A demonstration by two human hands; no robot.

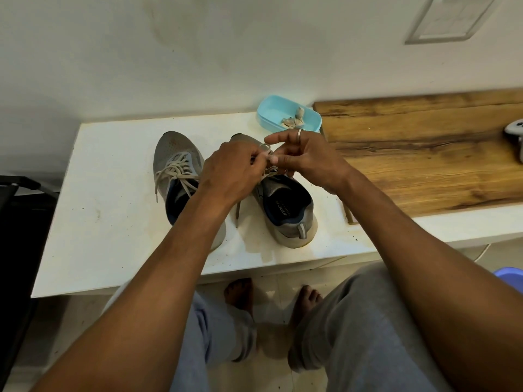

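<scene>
Two grey sneakers with dark blue linings stand side by side on a white table [113, 244], toes toward the wall. The left shoe [178, 159] has loose pale laces lying across its tongue. Over the right shoe [285, 210] both hands meet at its lace [267, 162]. My left hand [229, 171] pinches the lace between thumb and fingers. My right hand [305, 157], with a ring on one finger, pinches the lace too, its index finger stretched out above. One lace end [237, 213] hangs down beside the shoe.
A light blue shallow tray [271, 108] with small beige lumps sits by the wall behind the shoes. A wooden board [424, 154] covers the table's right part, with a grey device [515, 137] at its far edge. My legs and bare feet are below the table edge.
</scene>
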